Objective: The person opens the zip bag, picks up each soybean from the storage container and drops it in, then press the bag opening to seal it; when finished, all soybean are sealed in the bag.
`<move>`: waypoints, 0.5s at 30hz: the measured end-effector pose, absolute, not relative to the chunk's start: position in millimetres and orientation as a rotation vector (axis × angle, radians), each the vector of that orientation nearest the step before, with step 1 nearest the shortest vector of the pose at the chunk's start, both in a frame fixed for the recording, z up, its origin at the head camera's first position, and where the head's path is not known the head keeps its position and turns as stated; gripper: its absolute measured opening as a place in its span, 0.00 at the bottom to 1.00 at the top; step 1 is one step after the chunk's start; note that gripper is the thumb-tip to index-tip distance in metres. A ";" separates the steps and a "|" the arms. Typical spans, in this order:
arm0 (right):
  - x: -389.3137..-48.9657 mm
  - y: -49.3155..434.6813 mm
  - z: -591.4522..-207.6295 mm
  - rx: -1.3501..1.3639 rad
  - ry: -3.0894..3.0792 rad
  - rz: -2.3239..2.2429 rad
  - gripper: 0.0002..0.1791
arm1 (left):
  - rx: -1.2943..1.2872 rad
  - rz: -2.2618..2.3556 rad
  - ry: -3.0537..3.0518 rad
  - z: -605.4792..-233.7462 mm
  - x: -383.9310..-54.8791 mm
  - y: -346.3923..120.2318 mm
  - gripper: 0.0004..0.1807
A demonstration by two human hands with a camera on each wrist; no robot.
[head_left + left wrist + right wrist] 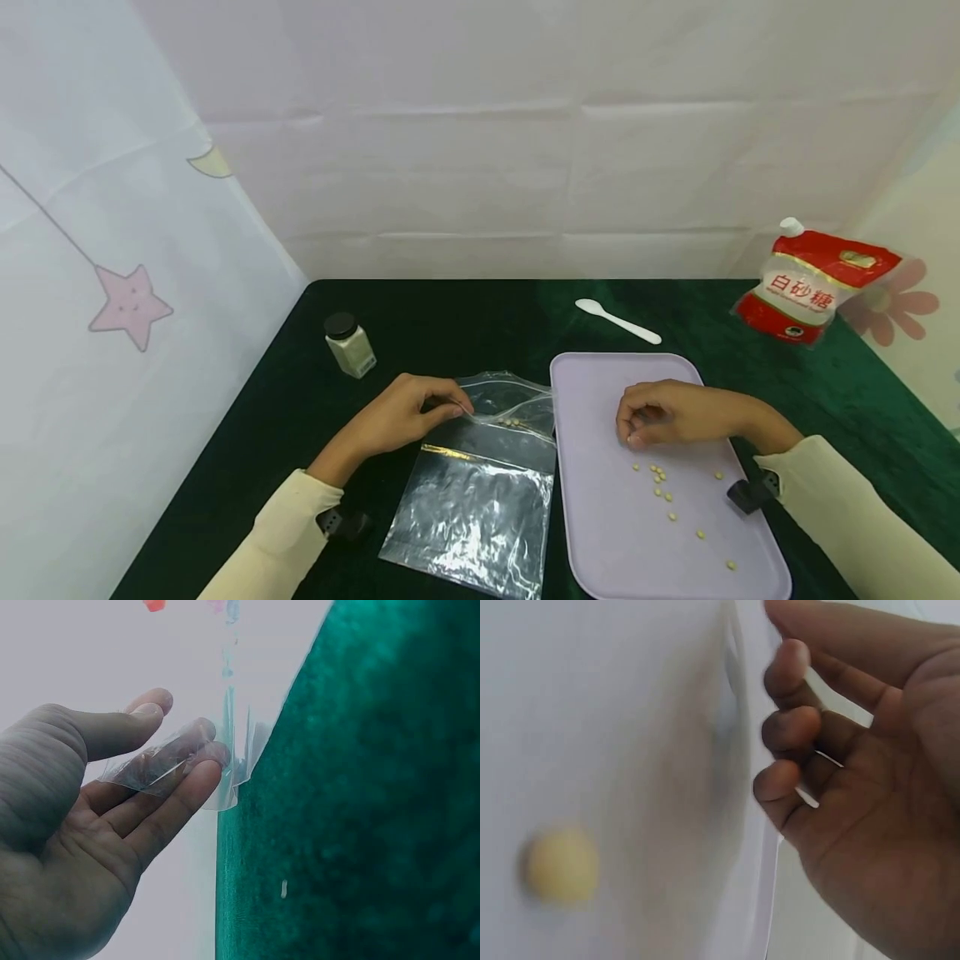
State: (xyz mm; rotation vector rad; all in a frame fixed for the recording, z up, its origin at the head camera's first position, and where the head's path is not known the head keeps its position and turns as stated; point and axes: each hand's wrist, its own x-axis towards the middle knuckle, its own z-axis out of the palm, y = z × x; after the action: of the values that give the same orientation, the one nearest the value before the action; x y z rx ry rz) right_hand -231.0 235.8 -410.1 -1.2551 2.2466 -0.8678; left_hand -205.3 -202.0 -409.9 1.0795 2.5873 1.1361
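Observation:
My left hand (416, 412) holds the near-side mouth of a clear zip bag (480, 517) at its left corner. Thin film lies between its thumb and fingers in the left wrist view. A few small round yellow beans (510, 422) sit inside near the bag's opening. Over the upper part of a pale purple tray (600, 533), my right hand (667, 414) bends its fingers down, thumb and forefinger close together. I cannot tell whether a bean is between those tips. Several yellow beans (658, 477) lie scattered just below it, one of them large in the right wrist view (562, 866).
A small black-capped jar (351, 346) stands on the green cloth at the left. Behind the tray lies a white spoon (618, 322). A red and white sugar pouch (817, 283) with a white spout sits at the back right. Pale curtains hang behind and beside the table.

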 end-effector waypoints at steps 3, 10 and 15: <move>-233.2 223.6 -406.7 -1.270 2.301 -0.930 0.06 | 1.076 1.133 2.590 -408.4 -205.5 -201.6 0.08; -235.6 182.5 -400.6 -1.288 2.381 -1.141 0.07 | 1.069 1.139 2.585 -408.8 -204.9 -201.2 0.08; -235.4 152.6 -394.5 -1.282 2.444 -1.246 0.07 | 1.079 1.126 2.601 -410.5 -204.9 -202.1 0.08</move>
State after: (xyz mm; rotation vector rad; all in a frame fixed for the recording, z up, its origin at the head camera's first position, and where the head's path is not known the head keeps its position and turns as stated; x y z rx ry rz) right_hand -235.4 152.6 -394.5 -1.2819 2.4437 -1.2460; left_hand -204.9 -202.1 -410.5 1.0786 2.6009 1.1261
